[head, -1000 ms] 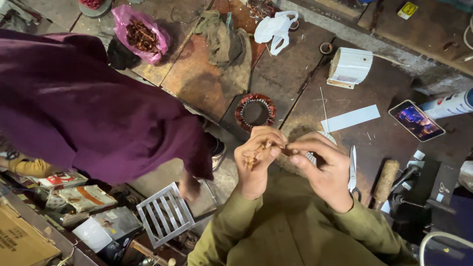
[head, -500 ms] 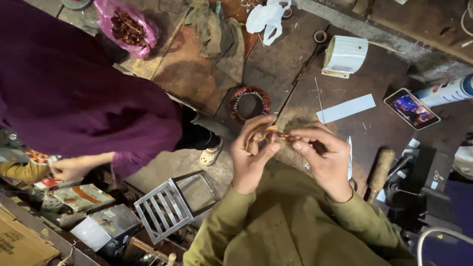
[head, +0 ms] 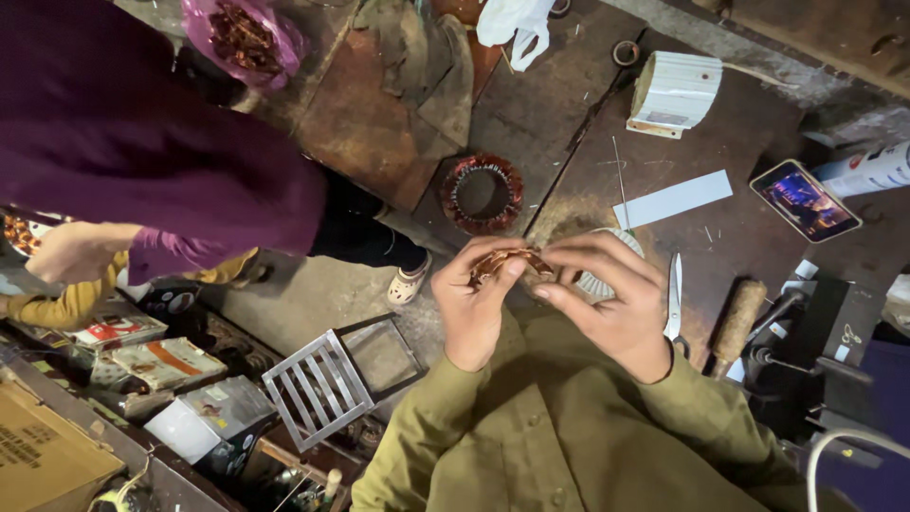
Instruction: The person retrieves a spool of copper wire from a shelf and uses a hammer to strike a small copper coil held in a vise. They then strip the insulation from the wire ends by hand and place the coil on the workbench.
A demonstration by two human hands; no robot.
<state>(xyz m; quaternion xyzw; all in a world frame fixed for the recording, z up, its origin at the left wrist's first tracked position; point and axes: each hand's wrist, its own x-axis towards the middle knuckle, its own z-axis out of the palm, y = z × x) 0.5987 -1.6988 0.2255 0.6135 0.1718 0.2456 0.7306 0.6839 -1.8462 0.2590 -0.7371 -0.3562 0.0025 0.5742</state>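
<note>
While both hands meet over the workbench edge, the holdings stand as follows.

Left hand: left hand (head: 471, 301), olive sleeve, fingers curled shut on one end of a small bundle of copper wire (head: 504, 263); thumb and forefinger pinch it from above.
Right hand: right hand (head: 611, 301), olive sleeve, fingertips closed on the other end of the same bundle, palm turned toward the wearer.
Copper wire: reddish-brown, short and bent, held between the two hands in the air, just above the near edge of the bench; its exact form is too small to tell.
Stator: round motor stator (head: 483, 192) with copper windings, lying flat on the bench beyond the hands, apart from them.
White coil former: pale ribbed disc (head: 607, 281), mostly hidden behind the right hand's fingers.
Scissors: scissors (head: 674, 294), blades pointing away, just beside the right hand on the bench.
Wooden handle: wooden handle (head: 737, 318), lying near the scissors, farther right.
Paper strip: white paper strip (head: 672, 199), flat on the bench beyond the right hand.
Phone: phone (head: 805, 199), screen lit, at the bench's right side.
White casing: ribbed white casing (head: 672, 93), at the far side of the bench.
Pink bag: pink plastic bag (head: 245, 36) holding copper scrap, top left.
Other person: person in a purple top (head: 142, 161), bent over at left, own hand (head: 76, 251) held low near cartons.
Metal grille: grey slatted grille (head: 318, 387), on the floor below the left hand.
</note>
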